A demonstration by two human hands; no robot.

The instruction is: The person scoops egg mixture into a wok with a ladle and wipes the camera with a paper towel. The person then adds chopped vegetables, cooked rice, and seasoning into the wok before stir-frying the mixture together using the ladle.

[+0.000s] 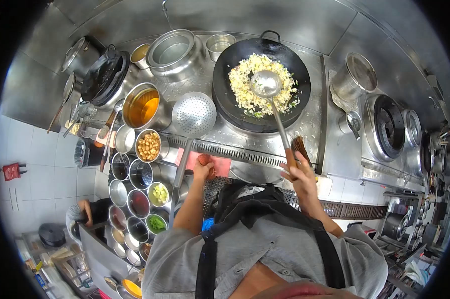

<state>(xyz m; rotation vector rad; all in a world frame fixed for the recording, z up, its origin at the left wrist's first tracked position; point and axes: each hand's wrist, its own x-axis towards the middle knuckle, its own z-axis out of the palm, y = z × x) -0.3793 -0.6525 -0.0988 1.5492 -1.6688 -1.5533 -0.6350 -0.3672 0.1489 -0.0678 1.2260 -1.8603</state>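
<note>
A black wok (302,84) on the stove holds fried rice (250,70) with bits of egg and green. The round steel bowl of a ladle (266,83) rests on the rice, and its wooden handle runs down to my right hand (300,175), whose fingers are around the handle's end. My left hand (203,170) is closed on a reddish cloth at the stove's front edge, over a flat pink cloth (222,167). Left of the wok lies a perforated skimmer (194,114), its handle pointing down past my left hand.
On the left are a pot of orange oil (141,105), a large steel pot (172,50) and several ingredient containers (149,145). A bamboo brush (299,147) is near my right hand. Another burner (387,124) stands right. Another person's arm (85,212) shows lower left.
</note>
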